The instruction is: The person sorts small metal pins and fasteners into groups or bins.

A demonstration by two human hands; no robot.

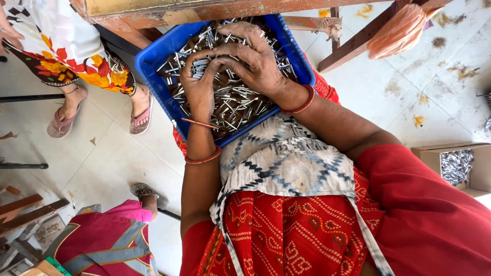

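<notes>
Left hand (199,87): fingers curled shut round a small bundle of pins (200,65), ends sticking out above the fist.
Right hand (254,59): loosely spread over the pile, fingertips touching the bundle; whether it grips any pins, cannot tell.
Pins: thin metal rods, stiff, likely slick and light singly; best pinched mid-length as an aligned bunch, or they may slide out.
Tray (153,59): blue plastic, on the lap, heaped with loose pins.
Surroundings: wooden bench (153,13) above; cardboard box (473,168) of similar parts far right.
</notes>
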